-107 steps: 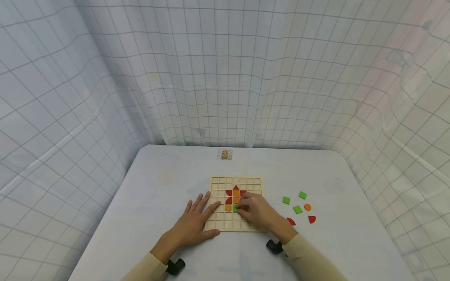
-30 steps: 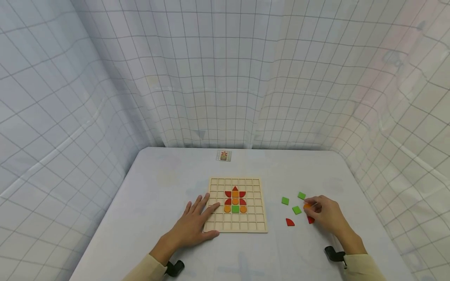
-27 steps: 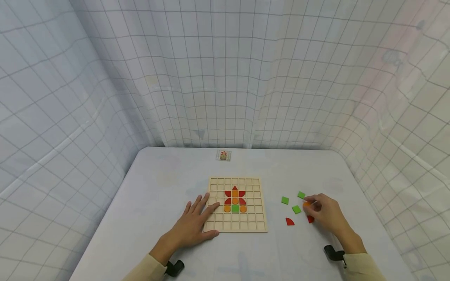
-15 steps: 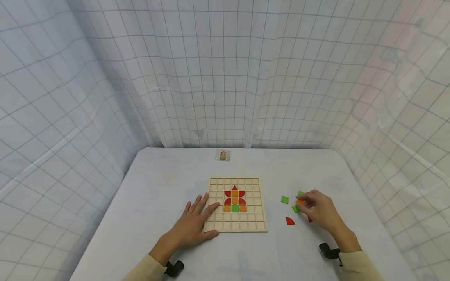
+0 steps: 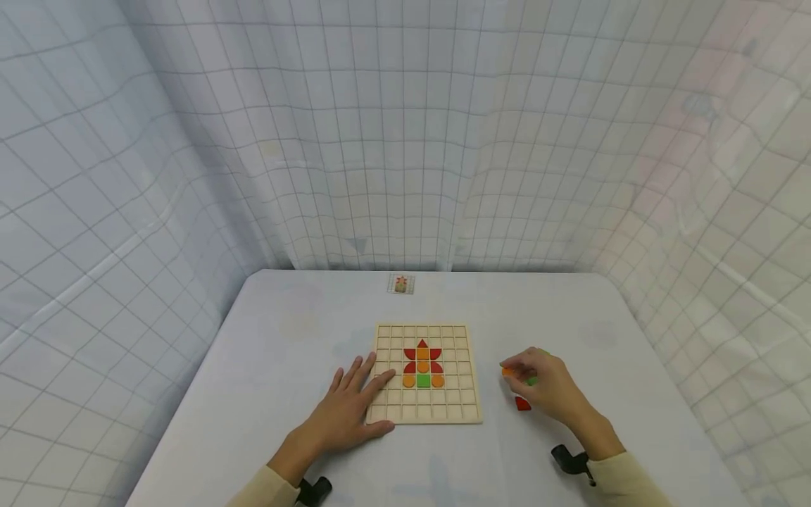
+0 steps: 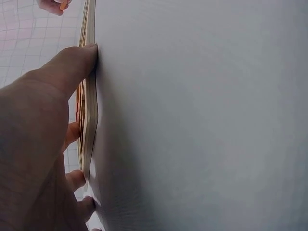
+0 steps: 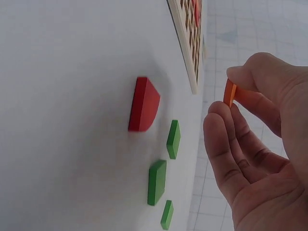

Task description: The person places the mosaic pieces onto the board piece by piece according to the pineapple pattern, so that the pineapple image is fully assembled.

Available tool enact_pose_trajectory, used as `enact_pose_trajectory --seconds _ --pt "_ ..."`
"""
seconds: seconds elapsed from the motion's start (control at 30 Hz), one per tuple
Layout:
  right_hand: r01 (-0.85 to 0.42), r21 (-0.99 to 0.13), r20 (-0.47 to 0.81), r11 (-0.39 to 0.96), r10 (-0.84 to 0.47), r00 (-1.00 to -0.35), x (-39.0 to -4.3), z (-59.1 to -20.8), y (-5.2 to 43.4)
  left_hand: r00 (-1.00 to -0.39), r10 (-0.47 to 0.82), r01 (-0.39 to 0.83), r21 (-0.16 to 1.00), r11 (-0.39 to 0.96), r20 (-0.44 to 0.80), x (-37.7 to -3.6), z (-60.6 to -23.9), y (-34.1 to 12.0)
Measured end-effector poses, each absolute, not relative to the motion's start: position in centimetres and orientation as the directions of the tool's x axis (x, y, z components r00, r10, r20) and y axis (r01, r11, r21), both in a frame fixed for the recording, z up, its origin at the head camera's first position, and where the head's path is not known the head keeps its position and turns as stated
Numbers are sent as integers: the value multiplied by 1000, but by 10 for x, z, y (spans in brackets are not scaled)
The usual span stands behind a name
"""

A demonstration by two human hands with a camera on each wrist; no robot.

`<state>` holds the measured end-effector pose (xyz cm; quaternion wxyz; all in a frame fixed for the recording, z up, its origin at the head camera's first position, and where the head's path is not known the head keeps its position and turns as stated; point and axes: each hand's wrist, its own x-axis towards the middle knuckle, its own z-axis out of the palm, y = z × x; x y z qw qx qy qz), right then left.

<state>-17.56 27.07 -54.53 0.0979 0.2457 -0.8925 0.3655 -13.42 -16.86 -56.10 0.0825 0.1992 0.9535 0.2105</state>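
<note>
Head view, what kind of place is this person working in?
Probably a recording booth rather than a home: a pale table enclosed on all sides by a white grid-patterned curtain, bearing only a wooden grid board, loose coloured tiles, and a small pattern card.

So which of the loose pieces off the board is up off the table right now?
The orange piece, pinched in the right hand. The red piece and green squares lie flat on the table.

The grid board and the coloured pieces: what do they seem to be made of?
Grid board: pale unpainted wood, by its light tan matt look. Orange piece in the right hand and red piece: thick flat tiles with a matt colour coat, probably painted wood, possibly plastic.
</note>
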Motion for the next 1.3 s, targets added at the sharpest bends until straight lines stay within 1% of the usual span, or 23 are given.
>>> enact_pose_trajectory --seconds 0.23,0.4,0.57,0.77,1.07,1.3 --pt "-534 -639 343 554 -416 -842 -172 -554 247 -906 413 337 435 835 -91 -130 -563 -167" --pt "-533 -643 294 550 -466 -835 -174 -553 226 -905 416 344 430 835 -84 -131 -560 -168" --pt "-556 -646 268 522 -528 -806 -176 -552 204 -906 413 340 430 836 -87 -133 -560 -169" --pt "-603 -628 286 493 -574 -767 -175 -556 180 -907 412 342 424 838 -83 -136 -563 -169" --pt "-618 -611 276 495 -599 -752 -172 -561 153 -906 414 345 419 840 -83 -137 -562 -168" --pt "-623 -583 283 522 -588 -758 -170 -565 142 -907 411 342 409 846 -90 -137 -564 -169"
